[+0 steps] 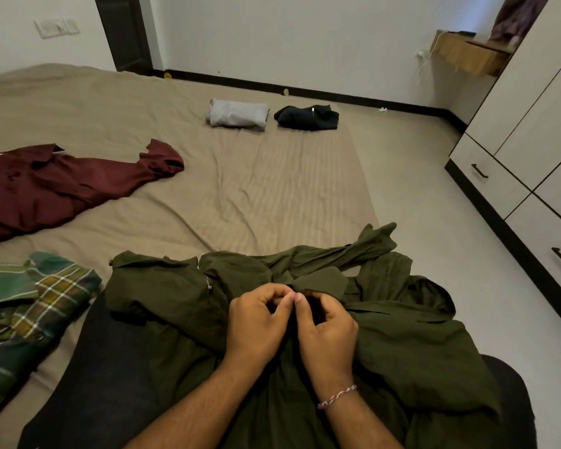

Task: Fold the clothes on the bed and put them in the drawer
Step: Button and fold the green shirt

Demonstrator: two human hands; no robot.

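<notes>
Both hands, left hand (256, 322) and right hand (326, 332), curl their fingertips together, pinching the crumpled olive-green cotton shirt (402, 345) just below its collar, thumbs touching.

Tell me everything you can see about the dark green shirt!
The dark green shirt is soft, wrinkly cloth with a collar. It lies crumpled and unfolded, draped over the person's lap at the near edge of the bed, one sleeve stretched toward the floor side. The left hand and right hand both pinch its front, close together near the collar.
</notes>
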